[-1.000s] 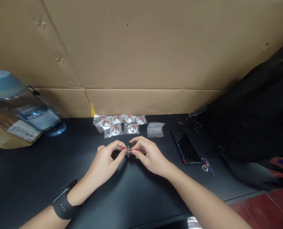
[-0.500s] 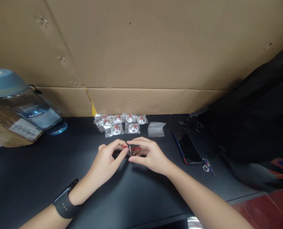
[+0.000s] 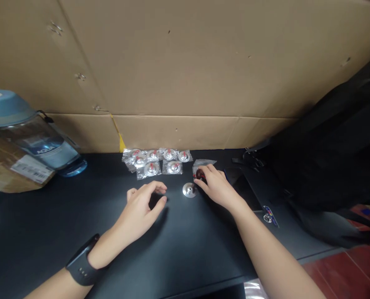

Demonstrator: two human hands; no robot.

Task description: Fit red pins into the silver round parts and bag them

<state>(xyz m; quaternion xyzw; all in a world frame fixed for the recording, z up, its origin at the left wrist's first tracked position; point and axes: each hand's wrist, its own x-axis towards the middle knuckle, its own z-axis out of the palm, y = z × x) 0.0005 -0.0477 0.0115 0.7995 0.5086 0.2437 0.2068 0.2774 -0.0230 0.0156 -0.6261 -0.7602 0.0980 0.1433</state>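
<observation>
My left hand [image 3: 145, 207] hovers over the black table with thumb and fingers apart and nothing between them. To its right, a single shiny metal disc [image 3: 189, 189] with a small central hole lies flat and unwrapped. It looks like a small finger cymbal. My right hand [image 3: 217, 185] is just beyond the disc, its fingers closed around a dark round piece [image 3: 200, 174] with a bit of red cord at its edge. The fingers hide much of that piece. Behind it lies a clear plastic sleeve [image 3: 205, 162], partly covered by the hand.
Several bagged metal discs with red cords [image 3: 151, 169] lie along the cardboard wall [image 3: 178, 83]. A blue-lidded water bottle [image 3: 54, 153] and a brown package [image 3: 19, 166] stand left. A phone [image 3: 245, 191], a key ring [image 3: 268, 216] and a black bag [image 3: 328, 153] are right.
Both hands were together around a metal disc and red cord. The disc now lies on the table, and my right hand has moved right, towards the plastic sleeve. My left hand has let go.
</observation>
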